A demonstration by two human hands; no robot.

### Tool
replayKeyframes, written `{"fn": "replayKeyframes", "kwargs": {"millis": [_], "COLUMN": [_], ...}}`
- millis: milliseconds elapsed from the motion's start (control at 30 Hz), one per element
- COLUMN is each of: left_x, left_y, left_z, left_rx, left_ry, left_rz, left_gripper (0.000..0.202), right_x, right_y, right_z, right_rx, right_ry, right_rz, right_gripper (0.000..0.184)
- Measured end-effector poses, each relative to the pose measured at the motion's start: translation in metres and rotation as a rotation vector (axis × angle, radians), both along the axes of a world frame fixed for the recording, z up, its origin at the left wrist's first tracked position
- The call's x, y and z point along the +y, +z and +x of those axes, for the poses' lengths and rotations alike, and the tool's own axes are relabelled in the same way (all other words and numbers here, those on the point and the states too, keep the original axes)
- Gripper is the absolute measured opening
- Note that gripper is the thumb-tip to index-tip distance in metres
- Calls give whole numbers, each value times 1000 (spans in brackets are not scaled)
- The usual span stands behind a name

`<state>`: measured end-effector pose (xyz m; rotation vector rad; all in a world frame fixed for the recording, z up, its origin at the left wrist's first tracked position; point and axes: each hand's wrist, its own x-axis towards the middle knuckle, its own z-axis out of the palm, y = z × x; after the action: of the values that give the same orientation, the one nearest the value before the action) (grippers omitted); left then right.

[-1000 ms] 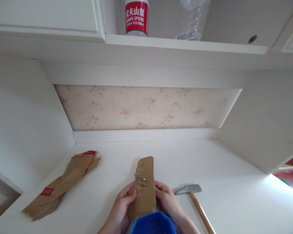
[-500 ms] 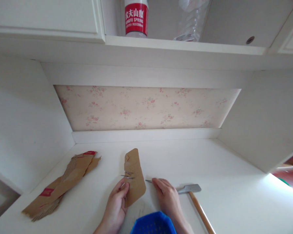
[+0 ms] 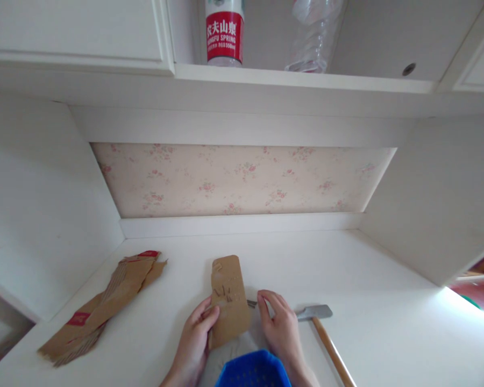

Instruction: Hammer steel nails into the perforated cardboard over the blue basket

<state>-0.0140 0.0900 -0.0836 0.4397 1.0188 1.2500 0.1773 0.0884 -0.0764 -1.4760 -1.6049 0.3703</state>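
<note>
Left hand (image 3: 194,332) partly behind cardboard (image 3: 232,314).

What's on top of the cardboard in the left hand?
Thin, dark, nail-like bits show on the cardboard. The left hand covers part of its edge, hiding what's there.

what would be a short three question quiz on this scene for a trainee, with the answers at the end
1. Short answer: which hand holds the flat cardboard piece?
2. True or false: the wooden-handled tool lies to the right of the blue container.
3. Fill the gap: the bottle on the upper shelf with large white characters has a ____ label.

Key
1. The left hand
2. True
3. red
</note>
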Motion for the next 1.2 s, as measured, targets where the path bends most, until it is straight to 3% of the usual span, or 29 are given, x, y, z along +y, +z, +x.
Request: {"fn": "replayKeyframes", "kwargs": {"millis": [67, 167, 300, 767, 967, 1200], "left_x": [-1, -3, -4, -6, -5, -3], "left_y": [2, 8, 16, 20, 15, 13], "left_z": [-1, -1, 0, 2, 1, 1], "left_rx": [48, 176, 245, 217, 209, 36], "left_ry": [-50, -130, -201, -294, -311, -343], "left_rz": [36, 101, 139, 150, 153, 165], "left_gripper": [45, 45, 44, 52, 54, 50], "right_x": [-4, -8, -6, -3, -2, 0], "right_y": [7, 14, 14, 12, 11, 12], "right_z": [0, -2, -7, -10, -11, -11], "right_rx": [74, 89, 65, 96, 106, 99], "right_ry": [35, 215, 340, 316, 341, 324], "right_rz": [58, 117, 95, 146, 183, 118], "right_gripper": [28, 17, 15, 14, 14, 16]}}
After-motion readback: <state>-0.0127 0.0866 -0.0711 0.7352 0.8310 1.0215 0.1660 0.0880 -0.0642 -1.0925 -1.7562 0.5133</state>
